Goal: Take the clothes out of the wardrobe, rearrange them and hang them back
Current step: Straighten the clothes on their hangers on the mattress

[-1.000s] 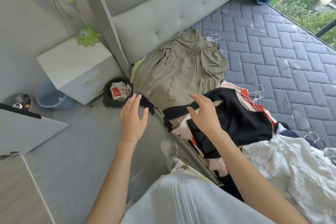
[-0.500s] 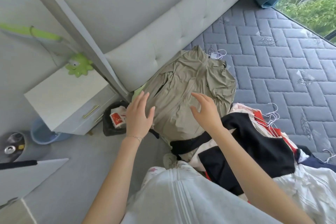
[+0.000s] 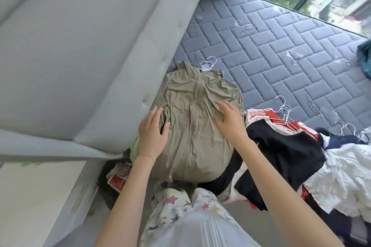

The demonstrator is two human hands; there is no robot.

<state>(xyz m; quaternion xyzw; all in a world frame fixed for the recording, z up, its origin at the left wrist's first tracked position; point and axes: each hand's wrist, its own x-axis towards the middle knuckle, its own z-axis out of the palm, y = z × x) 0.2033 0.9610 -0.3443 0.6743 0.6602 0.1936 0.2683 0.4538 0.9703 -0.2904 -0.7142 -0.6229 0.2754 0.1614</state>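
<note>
Directly beneath both hands, an olive-green jacket [image 3: 192, 126] is spread front-up on the near corner of the mattress [image 3: 281, 56], just beside the grey padded headboard [image 3: 100, 46]. Its zip is done up along the centre line and its collar is turned away from the person, where the hook of a white hanger [image 3: 208, 63] can be seen sticking out. The thin cloth is marked by fine creases on either side of the zip, and its lower part is rounded out over the mattress edge.

The left hand [image 3: 153, 135] is laid flat on the jacket's left side, palm down, with the fingers straight and close together and the thumb spread toward the zip; nothing is gripped. A thin bracelet [image 3: 148, 156] is worn at that wrist. The right hand [image 3: 230, 122] is likewise laid flat on the right chest of the jacket, its fingers extended and slightly parted, and it holds nothing.

To the right of the jacket a heap of clothes is piled: a black garment [image 3: 281, 156] lies on top, with red-and-white pieces [image 3: 267, 114] and several wire hangers [image 3: 285, 110] behind it and a crumpled white garment [image 3: 341, 176] further right. Star-printed trousers [image 3: 180, 202] are seen below the arms. A white nightstand [image 3: 40, 196] stands at the lower left, and a dark bin [image 3: 112, 192] holding a red packet is wedged between it and the bed
</note>
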